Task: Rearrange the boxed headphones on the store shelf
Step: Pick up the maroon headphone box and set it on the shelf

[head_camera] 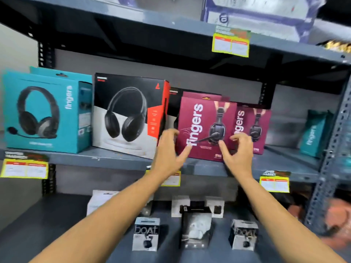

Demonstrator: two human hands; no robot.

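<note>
Boxed headphones are lined up on the middle shelf [117,158] of a grey metal rack. At the far left a teal "fingers" box [43,111] is stood upright, with a second teal box seen just behind it. Next to it a black, white and red box [129,112] is stood, showing black headphones. A dark red "fingers" box [205,128] is placed right of that, near the shelf's front edge, and another black box is partly hidden behind it. A second dark red box [252,128] is set just beside it and a little further back. Far to the right, a small teal box [313,133] is seen, blurred. Both bare hands are reached out in front of the nearer dark red box. The left hand [169,149] is held at the box's left edge with its fingers spread wide, and nothing is held in it. The right hand [239,149] is held before the box's lower right part with its fingers curled loosely but open, and nothing is gripped. Whether the box is touched cannot be told, because the hands are blurred. Yellow price tags [230,44] are hung on the shelf edges. On the lower shelf, small "boat" boxes [146,234] are stood in a row.
</note>
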